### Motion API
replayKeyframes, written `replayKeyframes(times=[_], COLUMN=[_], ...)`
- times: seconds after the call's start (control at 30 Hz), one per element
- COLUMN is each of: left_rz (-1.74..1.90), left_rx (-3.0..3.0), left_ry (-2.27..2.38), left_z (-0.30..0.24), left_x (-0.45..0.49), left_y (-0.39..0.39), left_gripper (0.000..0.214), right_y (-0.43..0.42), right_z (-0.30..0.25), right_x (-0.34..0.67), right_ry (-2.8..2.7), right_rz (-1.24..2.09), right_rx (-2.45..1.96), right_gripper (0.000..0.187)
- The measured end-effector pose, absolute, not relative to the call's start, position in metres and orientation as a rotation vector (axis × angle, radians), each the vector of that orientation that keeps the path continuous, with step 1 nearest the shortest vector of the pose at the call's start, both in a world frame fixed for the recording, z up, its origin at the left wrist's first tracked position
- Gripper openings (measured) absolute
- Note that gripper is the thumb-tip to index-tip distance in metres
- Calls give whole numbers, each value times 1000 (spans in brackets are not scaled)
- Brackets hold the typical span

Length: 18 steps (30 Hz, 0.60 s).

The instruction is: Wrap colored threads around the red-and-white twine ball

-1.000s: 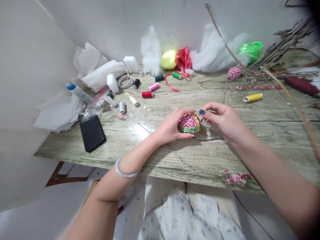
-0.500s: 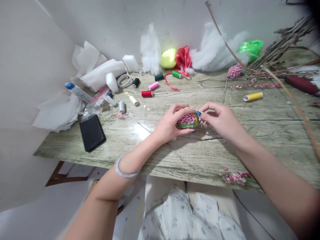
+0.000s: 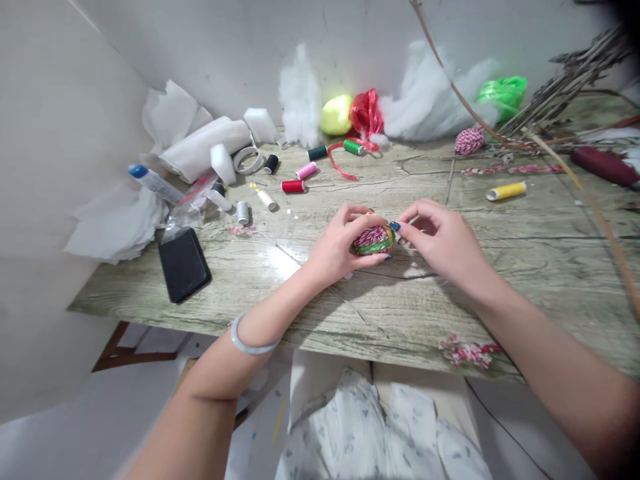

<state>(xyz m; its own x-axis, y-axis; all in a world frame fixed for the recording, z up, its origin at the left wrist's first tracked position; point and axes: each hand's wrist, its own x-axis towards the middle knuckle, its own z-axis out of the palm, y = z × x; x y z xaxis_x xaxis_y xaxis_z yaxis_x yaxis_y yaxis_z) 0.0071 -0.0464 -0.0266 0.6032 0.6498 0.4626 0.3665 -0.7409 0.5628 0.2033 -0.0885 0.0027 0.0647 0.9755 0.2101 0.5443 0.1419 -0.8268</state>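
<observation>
My left hand (image 3: 341, 241) is wrapped round a ball wound with red-and-white twine (image 3: 373, 241), which has green strands low down and a yellow band at its right end. Thumb below and fingers above, it steadies the ball just over the table. My right hand (image 3: 440, 237) pinches with thumb and forefinger at the ball's right end; what sits between these fingertips is too small to make out. A small white scrap (image 3: 414, 271) lies on the wood beneath the right hand.
Thread spools, among them a red spool (image 3: 293, 187) and a yellow spool (image 3: 507, 191), lie on the wooden table (image 3: 310, 313). A black phone (image 3: 184, 265) is at the left. White stuffing (image 3: 420, 100) lines the wall. Long dry twigs (image 3: 565, 83) reach in from the right.
Both hands and the ball have shifted very slightly left. The left hand keeps its hold, and the right fingertips stay pinched at the ball's right end.
</observation>
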Motion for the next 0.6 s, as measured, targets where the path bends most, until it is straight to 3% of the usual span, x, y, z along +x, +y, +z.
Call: replayKeyframes(times=[0.4,0.6], left_rz=[1069,1091], left_rx=[2407,2474], left_ry=[786,740], left_z=[-24,-26], left_x=[7,7], left_y=[-44,-44], left_gripper=[64,61], right_y=[-94,-94], right_z=[3,3], right_x=[199,201], right_ry=[-1632,-1620], right_rz=[467,490], right_rx=[-1404,-1373], right_gripper=[9,10])
